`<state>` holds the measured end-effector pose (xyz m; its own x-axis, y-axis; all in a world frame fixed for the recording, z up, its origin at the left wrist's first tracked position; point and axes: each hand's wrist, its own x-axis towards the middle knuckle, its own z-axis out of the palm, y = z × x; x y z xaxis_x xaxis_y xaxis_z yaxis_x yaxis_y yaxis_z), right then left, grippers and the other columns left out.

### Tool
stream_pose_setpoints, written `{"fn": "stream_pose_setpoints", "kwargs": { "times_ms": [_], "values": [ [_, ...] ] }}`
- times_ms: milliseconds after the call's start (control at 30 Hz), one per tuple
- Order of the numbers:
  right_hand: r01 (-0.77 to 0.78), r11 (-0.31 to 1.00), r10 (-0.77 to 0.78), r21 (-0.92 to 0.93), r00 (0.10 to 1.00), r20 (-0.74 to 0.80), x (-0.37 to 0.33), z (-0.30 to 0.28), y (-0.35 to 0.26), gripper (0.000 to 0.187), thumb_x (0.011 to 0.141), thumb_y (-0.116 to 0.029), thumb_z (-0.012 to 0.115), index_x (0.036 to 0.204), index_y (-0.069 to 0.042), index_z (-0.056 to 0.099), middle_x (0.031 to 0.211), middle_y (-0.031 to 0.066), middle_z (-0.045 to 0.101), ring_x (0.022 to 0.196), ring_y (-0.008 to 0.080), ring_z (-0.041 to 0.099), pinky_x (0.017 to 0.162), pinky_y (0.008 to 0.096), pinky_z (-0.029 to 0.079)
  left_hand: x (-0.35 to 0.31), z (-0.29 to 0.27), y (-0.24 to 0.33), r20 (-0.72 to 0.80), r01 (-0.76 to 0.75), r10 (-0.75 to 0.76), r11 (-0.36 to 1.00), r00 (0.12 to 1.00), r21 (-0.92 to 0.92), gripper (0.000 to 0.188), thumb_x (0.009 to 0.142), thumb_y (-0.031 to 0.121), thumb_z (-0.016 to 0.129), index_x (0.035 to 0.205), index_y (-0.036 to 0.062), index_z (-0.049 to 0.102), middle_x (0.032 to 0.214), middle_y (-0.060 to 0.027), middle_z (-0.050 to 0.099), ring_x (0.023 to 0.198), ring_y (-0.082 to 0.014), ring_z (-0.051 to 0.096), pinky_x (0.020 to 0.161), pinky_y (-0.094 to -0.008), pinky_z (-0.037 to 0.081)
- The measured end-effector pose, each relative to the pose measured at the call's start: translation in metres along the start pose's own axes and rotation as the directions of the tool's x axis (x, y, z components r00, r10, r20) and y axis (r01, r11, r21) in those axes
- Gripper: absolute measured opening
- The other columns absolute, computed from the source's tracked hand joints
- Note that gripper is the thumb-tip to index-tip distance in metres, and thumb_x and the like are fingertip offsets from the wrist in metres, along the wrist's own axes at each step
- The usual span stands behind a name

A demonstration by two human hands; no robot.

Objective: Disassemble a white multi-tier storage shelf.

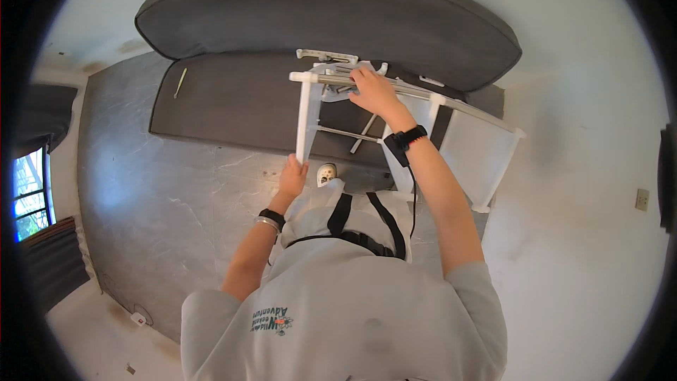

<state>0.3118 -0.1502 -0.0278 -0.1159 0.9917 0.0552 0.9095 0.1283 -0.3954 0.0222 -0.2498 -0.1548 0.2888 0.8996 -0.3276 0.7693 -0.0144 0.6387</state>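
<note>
A partly built white rack (305,120) with white panels and metal tubes stands in front of me, against the dark grey sofa. My left hand (291,178) is closed around the near end of its left white side panel. My right hand (372,92) reaches over the rack's far side, its fingers bent at the metal tube (402,87) that runs along the top; the fingertips are partly hidden. Beside those fingers, a clear plastic bag (331,93) and a white bracket-like bar (328,55) lie on the sofa.
The grey sofa (218,99) spans the far side, with a slim wrench-like tool (180,82) on its left seat. A translucent white panel (476,148) forms the rack's right part. My shoe (326,173) stands near the rack. A white wall rises at right.
</note>
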Motion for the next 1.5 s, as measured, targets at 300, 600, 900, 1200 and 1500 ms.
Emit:
{"fn": "stream_pose_setpoints", "kwargs": {
  "times_ms": [300,600,900,1200,1500],
  "values": [
    [-0.14,0.975,0.13,-0.173,0.989,-0.071,0.008,0.037,-0.011,0.033,0.069,-0.025,0.063,0.092,-0.004,0.053,0.087,0.0124,0.063,0.083,0.0285,0.06,0.075,0.0419,0.043,0.074,-0.087,0.097,-0.476,-0.48,0.467,0.871,0.745,0.104,0.057,0.073,0.017,0.062,0.12,-0.0021,0.036,0.126,-0.0236,0.033,0.115,-0.0394,0.037,0.098,-0.0454,0.029],
    [-0.204,0.971,0.227,-0.128,0.952,0.205,0.017,0.013,-0.033,0.031,0.073,-0.028,0.061,0.091,-0.004,0.054,0.082,0.0121,0.065,0.082,0.0306,0.062,0.07,0.0424,0.049,0.145,-0.099,0.139,-0.339,-0.42,0.478,0.877,0.811,0.232,0.018,0.083,0.021,0.05,0.079,0.0051,0.058,0.08,-0.0098,0.06,0.082,-0.0256,0.056,0.083,-0.0411,0.04],
    [-0.167,0.984,0.179,-0.064,0.916,0.358,0.042,0.027,-0.038,0.028,0.071,-0.029,0.06,0.086,-0.006,0.063,0.085,0.0153,0.065,0.082,0.0317,0.063,0.071,0.043,0.05,0.163,-0.085,0.132,-0.323,-0.462,0.573,0.811,0.754,0.359,0.018,0.088,0.021,0.046,0.079,0.0087,0.054,0.064,-0.0097,0.06,0.06,-0.0285,0.058,0.064,-0.0404,0.046],
    [-0.33,0.943,0.215,0.035,0.686,0.696,0.082,0.046,-0.064,0.027,0.068,-0.028,0.061,0.08,-0.004,0.066,0.084,0.0149,0.066,0.081,0.0294,0.064,0.069,0.039,0.05,0.158,-0.11,0.115,-0.027,-0.437,0.465,0.849,0.885,0.296,0.018,0.09,0.026,0.041,0.094,0.0126,0.052,0.068,-0.0135,0.061,0.065,-0.0339,0.06,0.058,-0.0439,0.046],
    [-0.202,0.977,0.214,-0.073,0.877,0.43,0.052,0.029,-0.063,0.022,0.067,-0.021,0.057,0.078,-0.004,0.065,0.083,0.0158,0.065,0.079,0.0322,0.063,0.067,0.0411,0.05,0.166,-0.12,0.088,-0.087,-0.374,0.415,0.879,0.906,0.296,0.017,0.087,0.021,0.04,0.098,0.0132,0.05,0.079,-0.0071,0.066,0.073,-0.0322,0.062,0.064,-0.0445,0.048]
  ]
}}
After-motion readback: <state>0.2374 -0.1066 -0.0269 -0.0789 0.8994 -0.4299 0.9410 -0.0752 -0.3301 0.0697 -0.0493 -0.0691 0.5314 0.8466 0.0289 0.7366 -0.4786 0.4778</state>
